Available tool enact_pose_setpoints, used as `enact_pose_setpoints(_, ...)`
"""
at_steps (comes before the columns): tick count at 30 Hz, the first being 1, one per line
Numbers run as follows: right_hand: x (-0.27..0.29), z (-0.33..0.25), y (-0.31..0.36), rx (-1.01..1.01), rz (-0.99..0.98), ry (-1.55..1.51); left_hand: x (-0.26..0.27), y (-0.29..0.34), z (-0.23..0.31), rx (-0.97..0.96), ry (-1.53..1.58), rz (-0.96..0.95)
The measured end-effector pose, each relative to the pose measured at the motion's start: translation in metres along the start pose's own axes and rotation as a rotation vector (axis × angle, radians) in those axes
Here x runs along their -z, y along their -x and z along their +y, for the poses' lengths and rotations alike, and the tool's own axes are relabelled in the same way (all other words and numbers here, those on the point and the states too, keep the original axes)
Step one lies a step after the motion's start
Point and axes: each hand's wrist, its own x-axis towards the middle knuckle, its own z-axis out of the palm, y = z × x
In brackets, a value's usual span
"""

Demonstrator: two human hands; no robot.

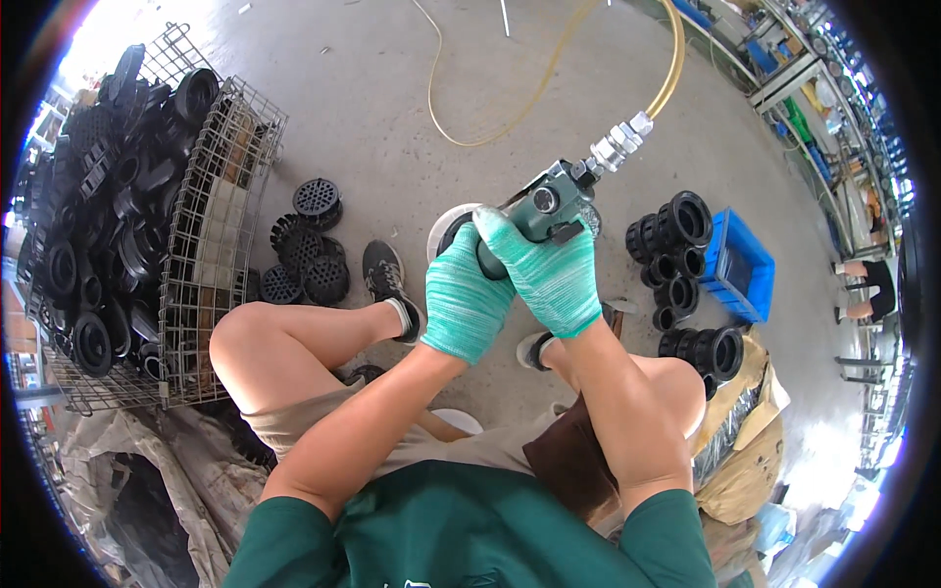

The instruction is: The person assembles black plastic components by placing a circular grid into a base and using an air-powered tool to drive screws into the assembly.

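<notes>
A dark green air grinder (pixel 547 203) is held between my two gloved hands, in front of my knees. My left hand (pixel 469 302), in a green-and-white knit glove, is closed about its lower left end. The fingers of my right hand (pixel 549 272) wrap the tool's body, thumb pointing up and left. Metal fittings (pixel 618 143) join the tool to a yellowish air hose (pixel 676 54). Behind my left hand shows a round white rim (pixel 437 229) with something black in it, mostly hidden by the gloves.
A wire cage (pixel 211 201) heaped with black plastic parts (pixel 108 196) stands at left. Round black grates (pixel 312 257) lie on the floor beside it. At right, black ring-shaped parts (pixel 676 220) are stacked next to a blue crate (pixel 733 267). Another person (pixel 870 290) is far right.
</notes>
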Motion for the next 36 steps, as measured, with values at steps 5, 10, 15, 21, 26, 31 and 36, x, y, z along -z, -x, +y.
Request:
enact_pose_setpoints(5,0.013,-0.002,0.0,0.043,-0.031,0.102,-0.013,0.01,0.022,-0.115,-0.296,-0.011)
enact_pose_setpoints(10,0.019,-0.001,0.006,0.116,-0.037,0.09,-0.006,0.015,0.028,-0.075,-0.383,-0.243)
enact_pose_setpoints(15,0.022,0.0,0.005,0.142,-0.042,0.119,-0.001,0.012,0.037,0.035,-0.422,-0.394)
enact_pose_setpoints(21,0.021,0.008,0.003,0.128,-0.039,0.077,0.003,0.01,0.027,-0.036,-0.4,-0.382)
enact_pose_setpoints(26,0.021,0.007,0.004,0.027,-0.076,0.059,0.008,0.004,0.025,0.016,-0.427,-0.444)
enact_pose_setpoints(31,0.004,0.011,-0.01,-0.062,-0.01,-0.335,0.007,-0.012,0.052,-0.077,-0.649,-0.246)
enact_pose_setpoints(36,0.012,0.024,-0.023,-0.061,-0.001,-0.536,0.055,-0.056,0.053,-0.182,-0.79,-0.531)
